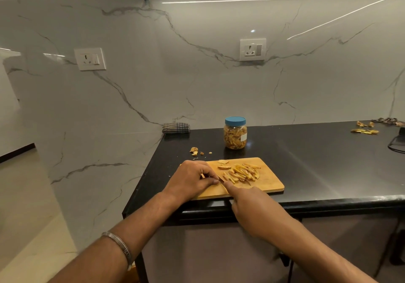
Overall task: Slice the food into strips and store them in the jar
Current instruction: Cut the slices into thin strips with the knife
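nearest me, my right hand grips a dark-handled knife, forefinger stretched along its spine, blade on the rectangular wooden cutting board. at ten o'clock from it my left hand, fingers curled, pins a piece of food i can barely see. the pale yellow cut strips lie heaped mid-board. beyond, at twelve o'clock, the clear plastic jar with a blue lid stands shut on the black stone counter, already holding strips. brown scraps lie at eleven o'clock.
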